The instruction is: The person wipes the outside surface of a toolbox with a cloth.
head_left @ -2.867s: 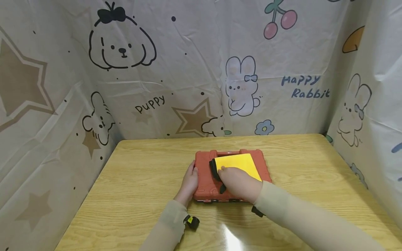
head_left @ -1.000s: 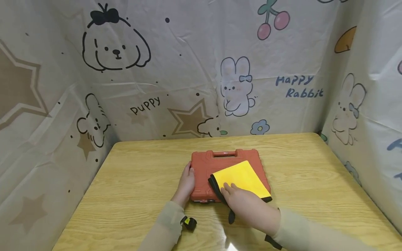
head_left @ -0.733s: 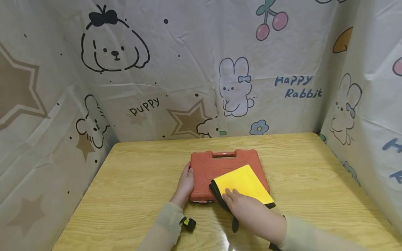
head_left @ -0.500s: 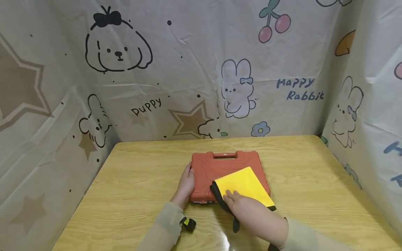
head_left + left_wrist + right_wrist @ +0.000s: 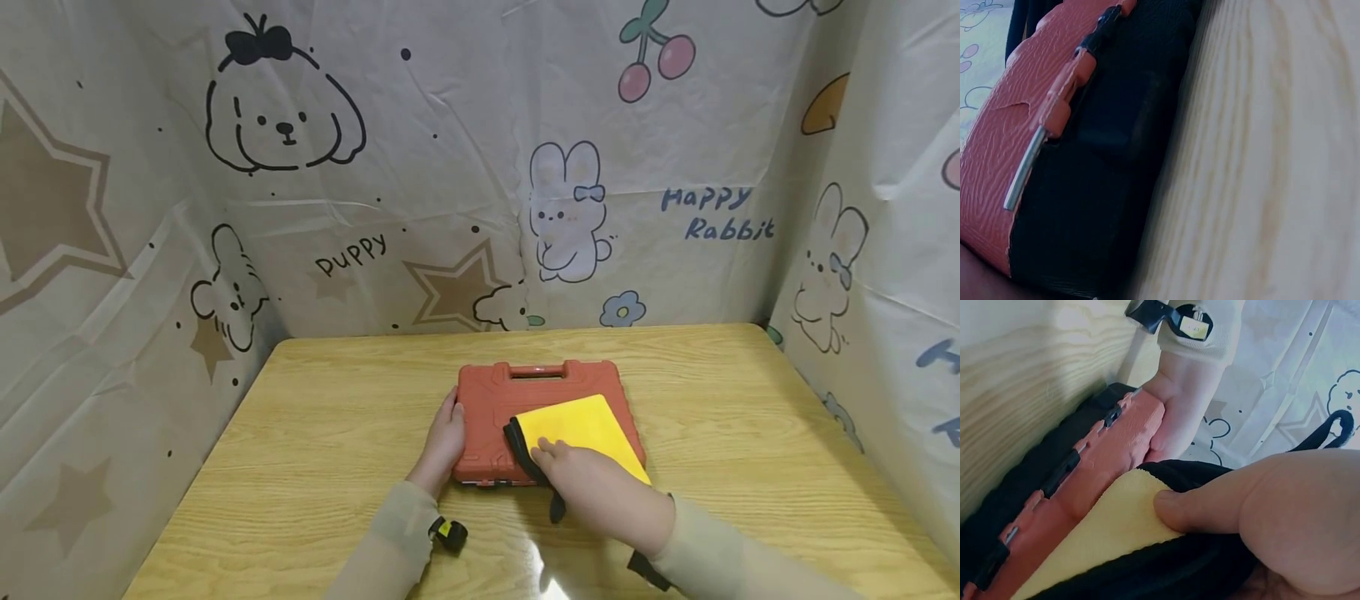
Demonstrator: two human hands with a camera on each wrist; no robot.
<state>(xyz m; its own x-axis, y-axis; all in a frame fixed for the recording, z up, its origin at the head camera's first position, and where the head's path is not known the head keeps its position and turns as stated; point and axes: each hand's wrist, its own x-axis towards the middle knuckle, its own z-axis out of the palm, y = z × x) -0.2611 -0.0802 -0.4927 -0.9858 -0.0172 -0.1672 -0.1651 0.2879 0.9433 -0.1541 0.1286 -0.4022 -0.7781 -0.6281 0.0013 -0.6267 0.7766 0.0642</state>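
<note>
A red plastic carrying case (image 5: 487, 408) with a black lower half lies flat on the table, its handle at the far side. My left hand (image 5: 444, 437) holds the case by its left side. My right hand (image 5: 603, 492) grips a folded yellow cloth (image 5: 581, 425) with black edging, which lies against the lid's near right part. In the right wrist view the thumb presses on the yellow cloth (image 5: 1116, 515) near a black fold; the other fingers are mostly hidden. The left wrist view shows the near side of the case (image 5: 1104, 169) and its latches.
The wooden table (image 5: 337, 417) extends around the case. Printed fabric (image 5: 450, 167) hangs behind and along both sides of the table. A black loop (image 5: 557, 507) hangs from the cloth. Each wrist carries a black strap (image 5: 450, 533).
The right hand slid the cloth from near the handle toward the near edge of the lid, then slightly back up. Left hand and case stay nearly in place; the view shifts slightly.
</note>
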